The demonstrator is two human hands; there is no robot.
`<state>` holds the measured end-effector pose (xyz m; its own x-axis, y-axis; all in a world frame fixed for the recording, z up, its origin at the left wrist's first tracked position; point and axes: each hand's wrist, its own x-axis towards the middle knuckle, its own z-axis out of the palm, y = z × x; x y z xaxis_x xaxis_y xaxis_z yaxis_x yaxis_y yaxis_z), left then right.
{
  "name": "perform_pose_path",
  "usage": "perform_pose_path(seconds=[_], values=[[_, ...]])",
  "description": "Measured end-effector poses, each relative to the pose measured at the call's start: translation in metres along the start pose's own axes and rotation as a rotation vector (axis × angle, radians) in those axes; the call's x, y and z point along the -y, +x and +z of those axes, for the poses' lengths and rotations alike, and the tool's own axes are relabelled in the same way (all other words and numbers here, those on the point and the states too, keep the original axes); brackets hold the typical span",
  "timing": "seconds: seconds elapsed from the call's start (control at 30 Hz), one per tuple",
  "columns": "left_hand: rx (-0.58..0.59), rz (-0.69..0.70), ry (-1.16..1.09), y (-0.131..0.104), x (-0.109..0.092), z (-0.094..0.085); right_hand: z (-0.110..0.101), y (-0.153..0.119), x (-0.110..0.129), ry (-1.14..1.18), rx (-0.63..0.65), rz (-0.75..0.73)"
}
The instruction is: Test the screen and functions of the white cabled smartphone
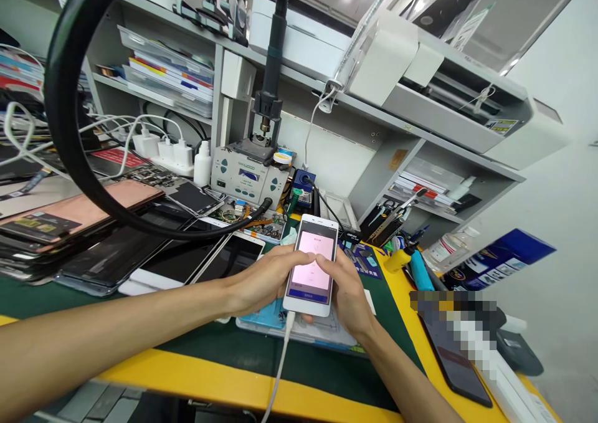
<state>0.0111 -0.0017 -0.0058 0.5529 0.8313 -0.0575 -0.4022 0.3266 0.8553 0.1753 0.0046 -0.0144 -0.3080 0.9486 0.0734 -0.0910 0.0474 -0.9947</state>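
Note:
A white smartphone (312, 295) is held upright between both hands, its lit screen showing a pink and dark page with a blue bar low down. My left hand (266, 278) grips its left side, the thumb lying on the screen. On the other side my right hand (348, 289) is closed around the edge, its thumb also on the glass. Both sets of fingers are mostly hidden behind the phone. A white charging cable (281, 364) runs from the phone's bottom end down past the table edge. Beneath the hands lie a blue packet (264, 316) and a clear plastic tray.
Stacked phones and screens (93, 223) cover the left of the green mat (224, 342). A grey hot-air station (247, 177) stands behind, its black hose (65, 99) arching across the left foreground. A dark phone (455, 354) and a clear bottle (451, 248) sit at right.

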Motion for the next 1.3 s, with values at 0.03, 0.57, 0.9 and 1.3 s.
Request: perform_pose_path(seconds=[0.03,0.57,0.9,1.3], values=[[0.001,0.001,-0.002,0.0004,0.0005,-0.0006,0.0,0.0,0.0001,-0.001,0.0,-0.001],[0.005,-0.002,0.008,-0.001,-0.0016,0.0009,0.0017,0.0,0.002,0.009,-0.001,0.001],[0.006,-0.001,0.0,-0.0005,-0.0011,0.0006,0.0014,0.0002,0.0023,0.014,0.005,0.008],[-0.005,-0.015,-0.014,0.0002,-0.0003,-0.0004,0.0017,-0.0001,0.0024,0.032,0.015,0.006]])
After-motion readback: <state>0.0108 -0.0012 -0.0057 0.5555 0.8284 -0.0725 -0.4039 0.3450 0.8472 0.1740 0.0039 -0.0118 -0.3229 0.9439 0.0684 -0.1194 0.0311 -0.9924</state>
